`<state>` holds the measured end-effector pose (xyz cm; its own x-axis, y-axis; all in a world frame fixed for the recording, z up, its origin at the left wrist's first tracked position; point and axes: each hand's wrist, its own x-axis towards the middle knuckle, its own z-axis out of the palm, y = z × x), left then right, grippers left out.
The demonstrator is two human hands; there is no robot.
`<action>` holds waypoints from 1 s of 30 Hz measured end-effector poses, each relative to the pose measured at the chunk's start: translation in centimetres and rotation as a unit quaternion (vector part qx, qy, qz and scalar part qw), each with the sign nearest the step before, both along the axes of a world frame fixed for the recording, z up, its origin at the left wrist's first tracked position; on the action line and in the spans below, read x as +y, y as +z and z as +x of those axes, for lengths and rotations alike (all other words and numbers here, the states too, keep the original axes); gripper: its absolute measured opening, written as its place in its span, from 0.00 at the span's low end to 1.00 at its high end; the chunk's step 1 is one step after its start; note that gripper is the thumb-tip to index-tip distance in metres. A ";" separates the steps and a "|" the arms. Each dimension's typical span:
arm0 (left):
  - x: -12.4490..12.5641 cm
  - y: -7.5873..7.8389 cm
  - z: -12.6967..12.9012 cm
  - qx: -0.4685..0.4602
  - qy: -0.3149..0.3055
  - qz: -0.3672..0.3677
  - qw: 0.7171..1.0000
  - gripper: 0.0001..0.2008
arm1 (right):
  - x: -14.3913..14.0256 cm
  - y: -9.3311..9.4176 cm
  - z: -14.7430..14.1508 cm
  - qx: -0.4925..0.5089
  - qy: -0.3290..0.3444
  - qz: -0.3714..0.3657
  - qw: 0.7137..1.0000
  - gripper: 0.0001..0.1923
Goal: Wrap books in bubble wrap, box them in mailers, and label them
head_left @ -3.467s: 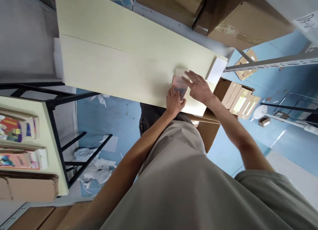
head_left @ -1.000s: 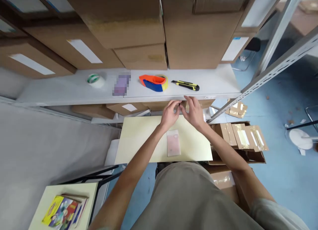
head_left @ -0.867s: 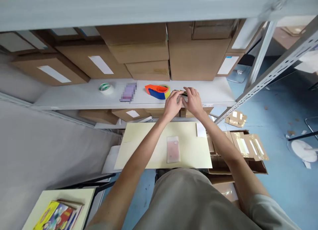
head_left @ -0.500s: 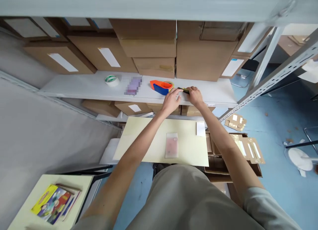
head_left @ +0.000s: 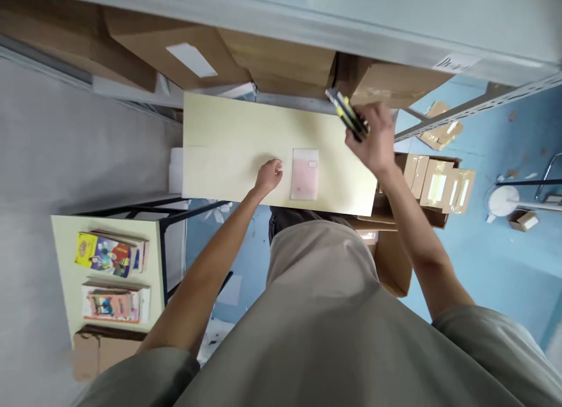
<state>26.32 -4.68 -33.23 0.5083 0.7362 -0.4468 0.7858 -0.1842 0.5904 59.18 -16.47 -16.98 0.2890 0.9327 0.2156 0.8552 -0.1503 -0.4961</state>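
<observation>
- Right hand [head_left: 373, 139] is up over the far right end of the pale table [head_left: 228, 149], fingers wrapped tight around a yellow-and-black utility knife [head_left: 348, 114], which juts up and to the left out of the fist.
- Left hand [head_left: 268, 175] sits low on the table, fingers loosely curled with nothing in them, just beside the pink packet [head_left: 304, 174].
- That pink packet lies flat near the table's front edge, in a clear sleeve, between the two hands.
- Off the table's right end, an open cardboard box [head_left: 432, 216] on the blue floor holds a row of flat brown-and-clear packets [head_left: 439, 187] standing on edge.
- Under the grey shelf [head_left: 395, 38], closed brown cartons [head_left: 281, 64] are packed side by side; one carries a white label [head_left: 191, 60].
- Lower left, a second small table [head_left: 65, 290] carries two stacks of colourful booklets [head_left: 109, 255], with another closed carton [head_left: 92, 354] at its near end.
</observation>
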 end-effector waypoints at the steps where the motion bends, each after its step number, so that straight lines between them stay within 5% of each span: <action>1: -0.9 -0.8 -0.6 0.005 -0.006 -0.002 1.000 0.26 | -1.1 -2.1 -1.5 0.023 0.009 -0.026 0.999 0.25; 5: -3.0 -1.9 -0.6 0.020 -0.037 0.031 0.999 0.34 | -4.0 -9.2 -6.2 0.119 -0.004 -0.124 0.985 0.24; 8: -3.1 -1.5 0.1 0.056 -0.077 0.048 0.994 0.35 | -4.8 -11.6 -8.8 0.159 -0.036 -0.176 0.971 0.23; 18: -0.9 -0.4 -0.2 0.078 -0.177 0.047 0.980 0.39 | -2.2 -13.2 -16.4 0.139 -0.045 -0.285 0.947 0.35; 25: 3.5 -1.0 -1.3 -0.016 -0.316 0.094 0.944 0.36 | 1.7 -13.6 -18.8 0.066 -0.060 -0.370 0.925 0.38; 30: 5.0 -1.3 -1.5 -0.020 -0.361 0.082 0.929 0.37 | 3.0 -14.0 -20.0 0.043 -0.077 -0.410 0.908 0.41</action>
<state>24.87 0.35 -34.50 0.9096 0.2532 -0.3295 0.4007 -0.7446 0.5339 39.18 -13.52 -31.01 0.4127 0.7162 -0.5628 0.7558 -0.6141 -0.2272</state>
